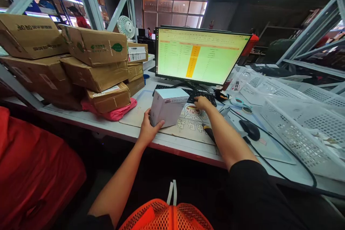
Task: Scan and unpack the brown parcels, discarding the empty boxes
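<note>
Far left, a red bag [32, 172] sits off the table edge. Above it, a stack of brown cardboard boxes [81, 68] on the table [113, 129], all taped shut (contents hidden), with a pink mailer [115, 113] squashed under the lowest one.

My left hand [147, 129] grips the near corner of a small white box [168, 109], fingers curled on its side, holding it tilted up on the cutting mat [188, 129]. The box is closed, a barcode label on its top face; I cannot tell what is inside.

My right hand [202, 103] rests palm down, fingers loosely spread, at the keyboard [185, 93], holding nothing. The monitor [199, 55] behind shows a green spreadsheet with an orange column.

Judging from this: I'm steadying the box while keying or checking an entry. Next move probably calls for reading the label against the screen, so the label face must stay turned to me.

Right: a black mouse [250, 129] with its cable, tape rolls [241, 102], then white plastic baskets [296, 125], the nearest holding some small pale bits, too unclear to name.
</note>
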`<state>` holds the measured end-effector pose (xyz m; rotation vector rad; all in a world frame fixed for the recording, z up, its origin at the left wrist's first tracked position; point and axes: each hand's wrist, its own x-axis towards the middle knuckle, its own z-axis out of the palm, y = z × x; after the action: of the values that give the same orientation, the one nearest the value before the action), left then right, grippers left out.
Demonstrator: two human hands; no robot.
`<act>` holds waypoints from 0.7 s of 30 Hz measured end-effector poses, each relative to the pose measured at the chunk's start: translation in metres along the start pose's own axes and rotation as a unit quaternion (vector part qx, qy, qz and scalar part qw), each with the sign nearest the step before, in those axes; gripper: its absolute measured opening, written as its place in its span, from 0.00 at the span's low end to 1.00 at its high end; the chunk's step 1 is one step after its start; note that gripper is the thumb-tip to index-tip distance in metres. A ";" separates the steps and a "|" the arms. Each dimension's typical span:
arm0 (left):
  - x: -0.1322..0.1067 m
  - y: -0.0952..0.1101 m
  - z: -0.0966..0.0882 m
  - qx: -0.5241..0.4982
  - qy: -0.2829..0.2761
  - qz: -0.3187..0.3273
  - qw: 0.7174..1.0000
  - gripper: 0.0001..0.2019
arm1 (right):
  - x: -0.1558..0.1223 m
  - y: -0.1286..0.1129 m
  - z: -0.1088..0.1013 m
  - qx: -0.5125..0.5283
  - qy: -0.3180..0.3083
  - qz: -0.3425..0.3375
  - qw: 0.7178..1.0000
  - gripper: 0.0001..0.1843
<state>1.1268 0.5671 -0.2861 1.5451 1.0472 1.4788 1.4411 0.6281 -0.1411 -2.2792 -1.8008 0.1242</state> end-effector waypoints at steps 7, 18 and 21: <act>-0.005 0.015 -0.002 -0.039 -0.028 0.019 0.999 0.44 | -0.074 -0.029 -0.040 0.248 0.041 -0.352 0.902 0.54; 0.003 0.023 -0.015 -0.092 -0.154 0.122 0.976 0.46 | -0.224 0.036 -0.032 0.267 0.155 -0.092 0.947 0.36; -0.002 0.026 -0.019 -0.059 -0.173 0.111 0.977 0.41 | -0.282 0.102 -0.041 0.425 0.249 -0.029 0.870 0.35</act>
<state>1.1096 0.5548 -0.2619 1.7973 0.5911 1.3241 1.4782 0.3276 -0.1474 -1.4460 -1.1904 0.2364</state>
